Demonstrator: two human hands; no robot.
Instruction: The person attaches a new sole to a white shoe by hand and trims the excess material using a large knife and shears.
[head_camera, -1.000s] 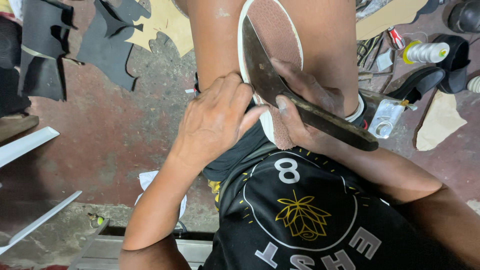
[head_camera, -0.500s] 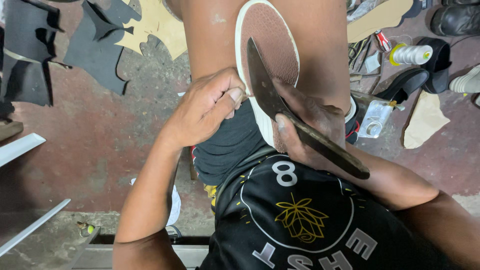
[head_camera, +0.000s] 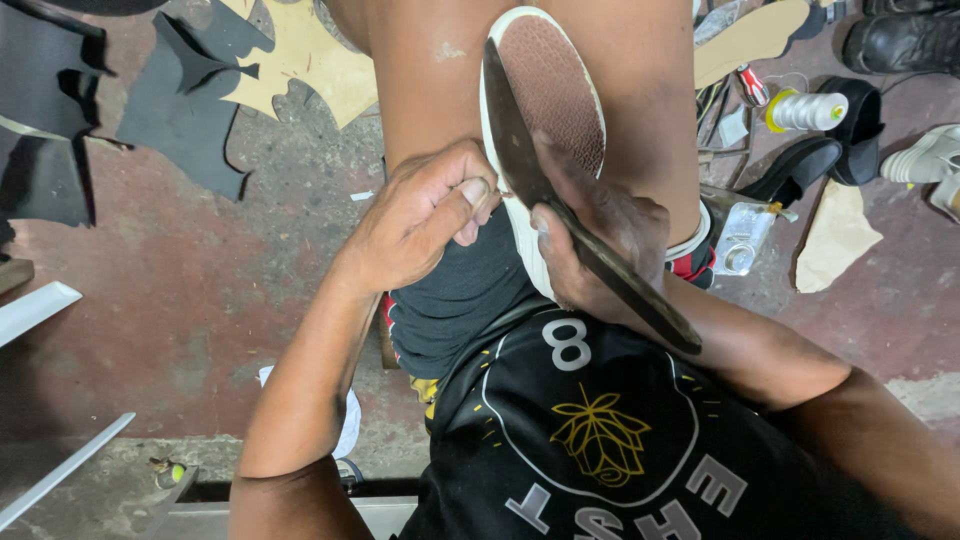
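worn red concrete floor (head_camera: 150, 290), grey patches, black scraps (head_camera: 185, 110) and tan cut-outs (head_camera: 300, 70) scattered about

Left hand (head_camera: 425, 215) pinched closed; right hand (head_camera: 600, 235) curled in a grip.

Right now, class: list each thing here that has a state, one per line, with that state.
Shoe: sole up, resting between the thighs.
Knife: blade against the sole's edge.
Right hand: closed on the knife.
Left hand: pinching at the sole's edge.
Thread spool: lying on its side.
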